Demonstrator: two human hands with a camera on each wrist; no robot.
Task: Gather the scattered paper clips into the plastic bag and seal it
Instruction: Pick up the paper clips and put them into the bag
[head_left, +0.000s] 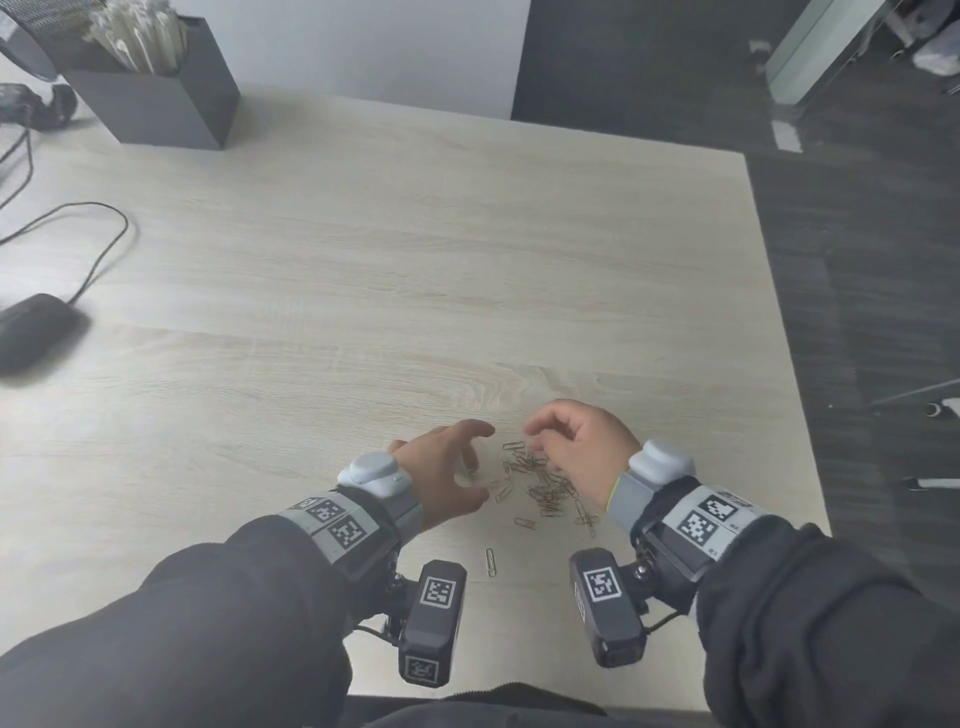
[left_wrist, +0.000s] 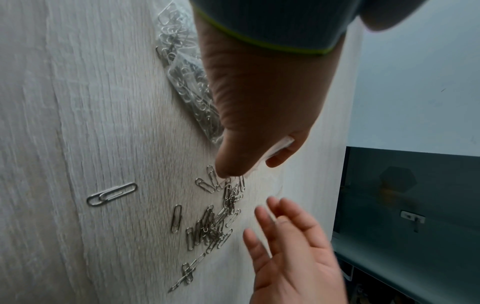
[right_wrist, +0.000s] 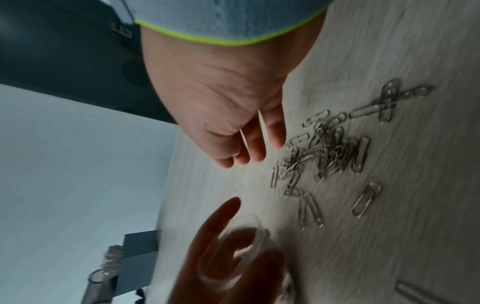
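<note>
Partway: my left hand (head_left: 447, 467) pinches the plastic bag (left_wrist: 187, 82) mouth open, bag already holding many clips. My right hand (head_left: 576, 441), fingers loosely spread and empty, hovers over the paper clips (head_left: 545, 483) piled near the table's (head_left: 363, 260) front edge. One stray clip (head_left: 490, 562) nearer me. Sealing still to do

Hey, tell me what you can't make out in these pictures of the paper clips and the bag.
- Plastic bag: in the left wrist view the left hand covers much of it; in the right wrist view it is blurred.
- Bag's mouth: blurred, so how wide it is open is unclear.
- Paper clips: too small and tangled in the head view to count.
- Right hand: whether its fingertips hold a clip, motion blur hides.
</note>
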